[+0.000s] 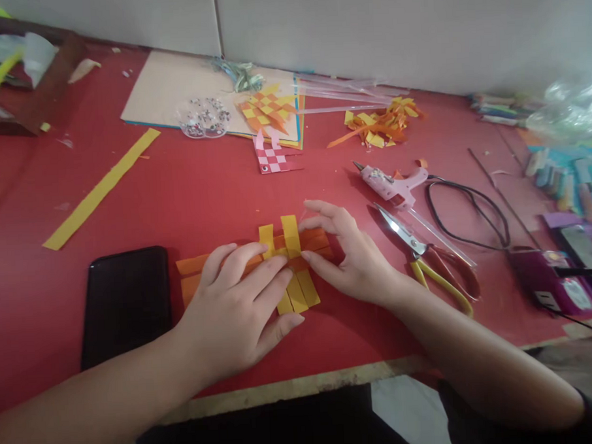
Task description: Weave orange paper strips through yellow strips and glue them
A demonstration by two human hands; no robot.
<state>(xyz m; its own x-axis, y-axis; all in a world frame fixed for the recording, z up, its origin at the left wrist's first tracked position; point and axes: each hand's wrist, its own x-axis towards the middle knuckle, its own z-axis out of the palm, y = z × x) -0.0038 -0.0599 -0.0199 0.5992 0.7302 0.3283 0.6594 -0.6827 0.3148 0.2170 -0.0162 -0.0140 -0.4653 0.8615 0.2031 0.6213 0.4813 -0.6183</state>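
Note:
Orange paper strips [189, 266] lie side by side on the red table, with yellow paper strips [291, 235] woven across them. My left hand [240, 300] rests flat over the weave, fingers spread, its fingertips pressing near the crossing of the strips. Part of the orange paper is hidden under it. At the weave's right side, my right hand [341, 253] touches the paper with its thumb and fingers apart, close to the upright yellow strip. Below the fingers, the yellow ends stick out toward the table's front edge.
Left lie a black phone [125, 305] and a long yellow strip [103, 188]. Scissors [409, 240], a pink glue gun [392, 184] and its cable sit right. Behind are a checkered pink paper fish [272, 160], googly eyes [204, 118] and orange-yellow scraps [383, 126].

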